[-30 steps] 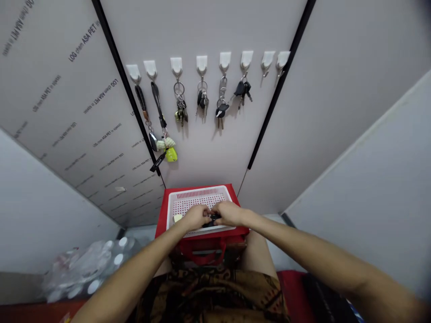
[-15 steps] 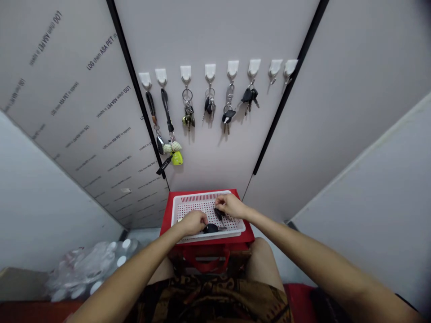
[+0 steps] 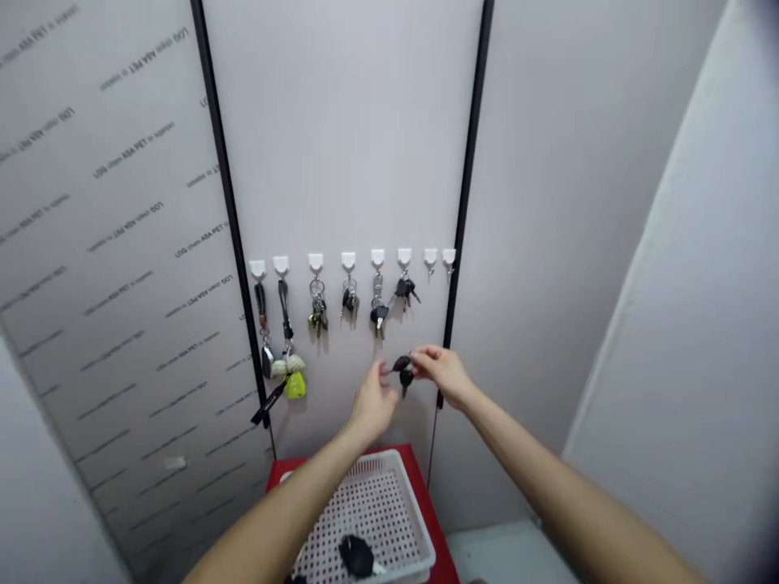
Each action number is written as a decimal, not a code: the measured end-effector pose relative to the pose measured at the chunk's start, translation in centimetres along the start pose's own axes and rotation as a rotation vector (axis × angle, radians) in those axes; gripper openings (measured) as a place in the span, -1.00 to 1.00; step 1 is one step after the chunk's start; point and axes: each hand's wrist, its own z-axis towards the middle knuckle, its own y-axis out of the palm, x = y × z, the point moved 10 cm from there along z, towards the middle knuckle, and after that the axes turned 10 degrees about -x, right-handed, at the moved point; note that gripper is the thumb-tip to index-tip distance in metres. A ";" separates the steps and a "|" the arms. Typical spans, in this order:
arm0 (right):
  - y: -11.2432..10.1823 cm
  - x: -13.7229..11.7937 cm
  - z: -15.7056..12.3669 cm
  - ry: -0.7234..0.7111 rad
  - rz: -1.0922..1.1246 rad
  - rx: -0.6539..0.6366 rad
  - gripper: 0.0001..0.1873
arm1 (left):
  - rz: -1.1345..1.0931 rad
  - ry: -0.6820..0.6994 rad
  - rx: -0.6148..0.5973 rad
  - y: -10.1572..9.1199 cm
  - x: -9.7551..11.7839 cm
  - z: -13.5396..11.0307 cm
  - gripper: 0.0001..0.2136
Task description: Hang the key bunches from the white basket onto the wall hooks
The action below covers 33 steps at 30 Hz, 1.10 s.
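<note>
My right hand (image 3: 443,373) pinches a small bunch of keys (image 3: 404,371) with black heads near its top, and the bunch hangs in the air in front of the wall. Just left of it is my left hand (image 3: 374,401), thumb and fingers apart, the fingertips close to a key of the bunch; whether they touch cannot be made out. Below, a white perforated basket (image 3: 419,519) holds another black-headed key (image 3: 358,556). Part of the basket is hidden behind my left forearm. Above my hands runs a row of white wall hooks (image 3: 377,258).
Several hooks carry keys, among them a key bunch (image 3: 403,289) and a yellow-green key fob (image 3: 295,384) on a black strap. Two hooks at the right, such as the end hook (image 3: 449,258), hold nothing. A red surface (image 3: 419,478) supports the basket. Black strips (image 3: 466,195) edge the panel.
Both hands have risen out of the basket to below the hooks, the right one carrying the key bunch. My left hand has left the black key in the basket. The view has tilted upward.
</note>
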 end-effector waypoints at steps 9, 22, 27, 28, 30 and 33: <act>-7.9 -11.2 5.5 -0.238 -0.114 0.343 -0.93 | 0.268 0.314 0.039 -0.5 13.2 6.3 -0.50; -10.1 -10.4 5.1 -0.270 -0.466 0.559 -0.79 | 0.269 0.235 -0.096 0.5 7.5 3.1 -0.58; -1.8 -2.3 0.8 -0.188 -0.678 0.147 -0.76 | 0.339 -0.058 -0.366 2.4 -4.9 -4.2 -0.67; 1.4 0.8 -0.4 -0.124 -0.705 -0.059 -0.78 | 0.367 -0.107 -0.429 2.9 -7.1 -5.9 -0.66; 7.7 6.7 -4.0 -0.023 -0.745 -0.462 -0.82 | 0.406 -0.177 -0.540 4.1 -10.6 -8.9 -0.66; 13.5 12.8 -9.1 0.060 -0.794 -0.805 -0.85 | 0.429 -0.217 -0.639 5.4 -13.3 -11.8 -0.70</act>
